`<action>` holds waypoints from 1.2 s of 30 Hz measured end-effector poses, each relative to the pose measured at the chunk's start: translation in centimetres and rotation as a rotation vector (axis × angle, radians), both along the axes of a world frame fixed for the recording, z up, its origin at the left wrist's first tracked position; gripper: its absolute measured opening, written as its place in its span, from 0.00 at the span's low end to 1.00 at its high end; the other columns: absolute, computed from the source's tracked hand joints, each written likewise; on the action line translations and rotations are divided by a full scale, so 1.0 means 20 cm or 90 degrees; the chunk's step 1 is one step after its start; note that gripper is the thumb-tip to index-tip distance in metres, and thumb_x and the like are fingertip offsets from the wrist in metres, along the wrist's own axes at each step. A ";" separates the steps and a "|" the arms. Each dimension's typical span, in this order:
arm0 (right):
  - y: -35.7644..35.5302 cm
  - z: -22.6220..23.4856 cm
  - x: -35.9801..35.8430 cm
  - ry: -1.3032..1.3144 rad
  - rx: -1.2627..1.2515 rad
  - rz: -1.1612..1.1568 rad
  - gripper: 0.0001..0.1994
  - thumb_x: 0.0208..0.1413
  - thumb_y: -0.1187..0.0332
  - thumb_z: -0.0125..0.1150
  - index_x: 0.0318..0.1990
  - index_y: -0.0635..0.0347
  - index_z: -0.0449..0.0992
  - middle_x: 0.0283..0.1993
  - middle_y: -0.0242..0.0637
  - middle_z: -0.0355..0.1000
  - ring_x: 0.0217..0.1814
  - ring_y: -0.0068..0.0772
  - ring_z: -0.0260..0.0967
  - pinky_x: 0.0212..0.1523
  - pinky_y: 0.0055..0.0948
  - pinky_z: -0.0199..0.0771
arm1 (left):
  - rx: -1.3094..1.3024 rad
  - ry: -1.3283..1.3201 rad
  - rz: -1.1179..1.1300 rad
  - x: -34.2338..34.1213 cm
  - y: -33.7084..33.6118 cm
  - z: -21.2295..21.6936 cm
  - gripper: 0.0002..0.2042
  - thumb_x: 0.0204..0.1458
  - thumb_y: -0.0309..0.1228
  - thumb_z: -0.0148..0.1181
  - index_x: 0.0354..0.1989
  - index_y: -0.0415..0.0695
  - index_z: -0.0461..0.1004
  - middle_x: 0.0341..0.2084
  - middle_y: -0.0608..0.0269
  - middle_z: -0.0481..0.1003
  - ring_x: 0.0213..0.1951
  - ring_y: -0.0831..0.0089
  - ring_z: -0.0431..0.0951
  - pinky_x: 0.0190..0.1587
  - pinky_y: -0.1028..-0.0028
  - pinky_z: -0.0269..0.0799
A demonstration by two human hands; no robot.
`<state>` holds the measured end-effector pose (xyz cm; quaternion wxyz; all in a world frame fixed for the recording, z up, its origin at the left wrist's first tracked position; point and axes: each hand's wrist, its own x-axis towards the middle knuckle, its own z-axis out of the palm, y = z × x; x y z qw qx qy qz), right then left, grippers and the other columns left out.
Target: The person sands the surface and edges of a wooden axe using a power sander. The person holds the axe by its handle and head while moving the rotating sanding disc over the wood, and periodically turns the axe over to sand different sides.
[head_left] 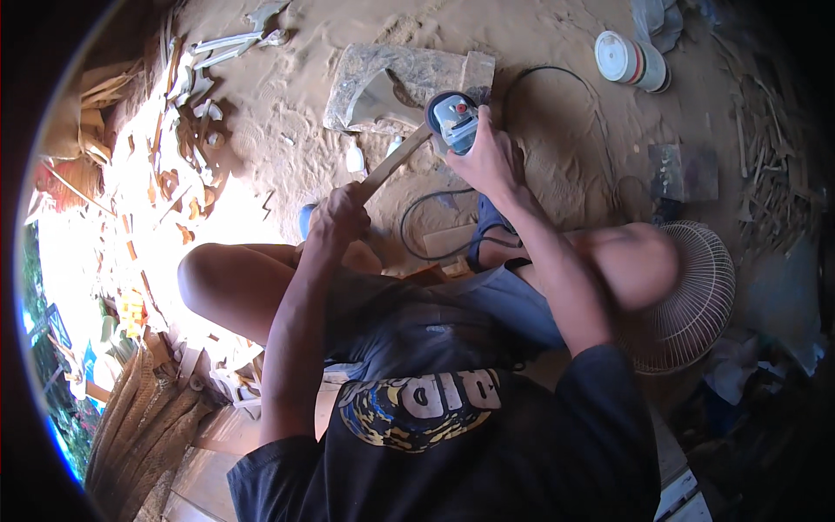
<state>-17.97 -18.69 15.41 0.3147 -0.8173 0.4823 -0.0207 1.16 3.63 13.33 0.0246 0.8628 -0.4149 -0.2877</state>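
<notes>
My left hand (pixel 341 216) is closed round the lower end of a flat wooden strip (pixel 396 163), which slants up and to the right. In my right hand (pixel 492 163) is an angle grinder (pixel 456 120) with a dark round disc at its far left side. The strip's upper end meets the disc's edge; whether they touch or only overlap I cannot tell. Just beyond them lies a dusty rectangular block (pixel 444 71), with a pale curved piece (pixel 380 100) on it. A small white object (pixel 355 158) rests on the sand close to the strip.
A dark cable (pixel 600 117) curves across the sandy ground right of the grinder. Beside my right knee stands a round fan with a wire guard (pixel 706 287). A white bucket (pixel 619 59) lies at the far right. Wood scraps (pixel 178 148) are strewn in bright light at left.
</notes>
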 end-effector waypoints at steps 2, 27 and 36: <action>-0.03 -0.03 -0.02 0.019 -0.043 0.030 0.45 0.45 0.56 0.76 0.68 0.69 0.60 0.45 0.64 0.80 0.45 0.64 0.81 0.47 0.57 0.81 | 0.028 0.004 -0.013 -0.01 -0.02 0.01 0.12 0.54 0.30 0.59 0.46 0.45 0.79 0.41 0.42 0.82 0.46 0.43 0.83 0.51 0.51 0.79; -0.16 0.35 -0.07 0.002 -0.065 -0.043 0.46 0.47 0.57 0.74 0.72 0.65 0.60 0.49 0.65 0.80 0.51 0.66 0.80 0.53 0.55 0.80 | -0.097 0.096 0.034 0.19 0.07 -0.20 0.12 0.59 0.36 0.58 0.37 0.40 0.80 0.30 0.43 0.81 0.37 0.48 0.86 0.38 0.55 0.80; 0.09 0.20 -0.05 -0.123 -0.049 0.123 0.42 0.46 0.63 0.75 0.68 0.64 0.61 0.45 0.64 0.79 0.48 0.68 0.79 0.48 0.57 0.80 | -0.084 -0.107 0.142 -0.02 -0.12 0.01 0.13 0.66 0.41 0.51 0.39 0.50 0.82 0.33 0.43 0.82 0.38 0.40 0.84 0.40 0.47 0.79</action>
